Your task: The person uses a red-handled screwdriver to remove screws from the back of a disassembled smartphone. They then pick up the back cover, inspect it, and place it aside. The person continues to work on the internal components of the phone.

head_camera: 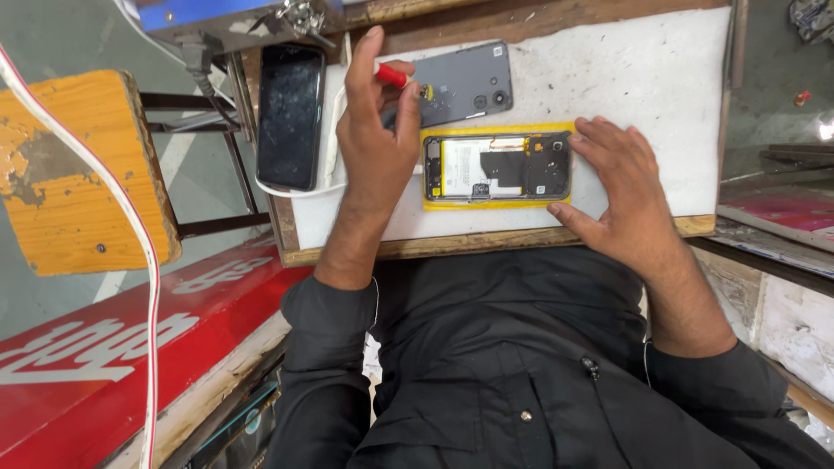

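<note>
An opened phone (497, 167) with its battery and circuit boards showing lies in a yellow frame on a white work board (643, 78). My right hand (621, 187) rests flat on the board, fingertips touching the phone's right end. My left hand (375, 130) is closed around a red-handled screwdriver (395, 75), just left of the opened phone. The tool's tip sits at the edge of a grey phone back cover (465, 82) that lies behind the opened phone.
A black phone (291, 113) lies screen-up at the board's left edge, with a white cable (148, 260) running past. A worn orange wooden stool (78, 174) stands at left, a red sign board (104, 347) below it, and blue equipment (217, 17) at the back.
</note>
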